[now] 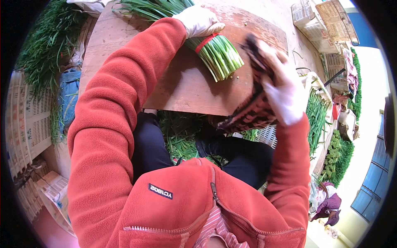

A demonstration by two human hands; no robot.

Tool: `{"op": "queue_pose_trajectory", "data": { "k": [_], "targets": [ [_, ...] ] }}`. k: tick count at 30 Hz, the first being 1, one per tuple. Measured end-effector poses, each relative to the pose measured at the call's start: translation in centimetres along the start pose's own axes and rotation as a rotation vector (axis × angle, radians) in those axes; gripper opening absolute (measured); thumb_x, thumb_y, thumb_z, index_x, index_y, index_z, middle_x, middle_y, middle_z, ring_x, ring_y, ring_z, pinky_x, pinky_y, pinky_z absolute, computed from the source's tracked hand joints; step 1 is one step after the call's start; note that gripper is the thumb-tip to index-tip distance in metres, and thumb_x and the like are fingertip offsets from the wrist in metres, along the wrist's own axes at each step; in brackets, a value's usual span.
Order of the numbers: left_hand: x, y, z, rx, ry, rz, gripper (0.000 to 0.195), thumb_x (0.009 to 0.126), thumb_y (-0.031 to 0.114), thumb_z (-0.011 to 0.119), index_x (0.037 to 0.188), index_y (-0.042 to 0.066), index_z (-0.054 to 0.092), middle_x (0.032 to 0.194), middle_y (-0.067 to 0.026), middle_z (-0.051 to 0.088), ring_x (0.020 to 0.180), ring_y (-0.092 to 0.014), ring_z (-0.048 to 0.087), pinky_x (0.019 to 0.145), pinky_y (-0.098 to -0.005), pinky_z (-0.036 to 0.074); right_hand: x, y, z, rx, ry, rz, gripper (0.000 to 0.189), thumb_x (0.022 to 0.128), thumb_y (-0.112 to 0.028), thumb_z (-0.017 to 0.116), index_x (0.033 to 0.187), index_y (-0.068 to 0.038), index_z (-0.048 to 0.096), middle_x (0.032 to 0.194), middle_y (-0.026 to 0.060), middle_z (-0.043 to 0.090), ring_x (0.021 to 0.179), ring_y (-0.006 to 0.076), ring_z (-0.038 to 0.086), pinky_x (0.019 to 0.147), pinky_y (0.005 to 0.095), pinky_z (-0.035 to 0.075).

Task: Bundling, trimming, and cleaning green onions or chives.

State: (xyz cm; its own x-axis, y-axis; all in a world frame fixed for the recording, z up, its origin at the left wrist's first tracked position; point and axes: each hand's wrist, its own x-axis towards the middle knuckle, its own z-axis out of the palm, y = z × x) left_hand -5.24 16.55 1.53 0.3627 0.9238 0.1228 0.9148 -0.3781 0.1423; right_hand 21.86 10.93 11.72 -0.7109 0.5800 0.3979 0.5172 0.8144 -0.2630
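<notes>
My left hand (201, 22), in a pale glove, grips a bundle of green leafy stalks (224, 59), probably garlic chives. A red band (204, 44) ties the bundle near its cut ends, which point toward the right front of the wooden board (198, 96). The leaves run off past the board's far side. My right hand (280, 83), also gloved and blurred by motion, holds a dark red and black patterned cloth (252, 113). The cloth hangs over the board's right front edge, apart from the bundle. Small cut bits lie beside the stalk ends.
At right, a crate holds more green stalks (317, 108); stacked plastic crates (314, 28) stand beyond. A heap of greens (52, 46) and crates (38, 114) are at left. Loose leaves (181, 147) lie between my legs. Another person (328, 204) is at lower right.
</notes>
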Motion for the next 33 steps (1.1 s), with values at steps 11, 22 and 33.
{"op": "queue_pose_trajectory", "data": {
  "k": [11,22,33],
  "targets": [
    [1.6,2.0,-2.5,0.002,-0.081,-0.094,0.043,0.090,0.039,0.037,0.080,0.007,0.065,0.078,-0.0148,0.063,0.083,-0.034,0.059,0.090,-0.0417,0.037,-6.6,1.5,1.3,-0.289,-0.566,-0.059,0.054,0.066,0.000,0.062,0.116,-0.017,0.051,0.112,0.0079,0.052,0.082,0.0305,0.056,0.069,0.0370,0.049],
    [-8.9,3.4,2.1,0.124,0.295,-0.198,0.049,0.091,0.034,0.037,0.138,0.022,0.029,0.144,-0.0064,0.022,0.135,-0.028,0.013,0.108,-0.0463,0.003,-7.5,-0.6,-7.7,0.368,0.132,0.461,0.042,0.080,0.005,0.055,0.121,0.000,0.048,0.123,0.0099,0.049,0.112,0.0185,0.047,0.097,0.0312,0.034],
    [0.4,-0.1,2.0,0.211,0.442,0.097,0.038,0.091,0.037,0.037,0.122,0.019,0.049,0.125,-0.0035,0.048,0.127,-0.025,0.032,0.107,-0.0478,0.014,7.0,2.1,3.8,0.010,-0.165,-0.221,0.049,0.068,0.006,0.053,0.112,-0.018,0.057,0.109,0.0057,0.056,0.085,0.0273,0.057,0.075,0.0348,0.048]
  ]
}}
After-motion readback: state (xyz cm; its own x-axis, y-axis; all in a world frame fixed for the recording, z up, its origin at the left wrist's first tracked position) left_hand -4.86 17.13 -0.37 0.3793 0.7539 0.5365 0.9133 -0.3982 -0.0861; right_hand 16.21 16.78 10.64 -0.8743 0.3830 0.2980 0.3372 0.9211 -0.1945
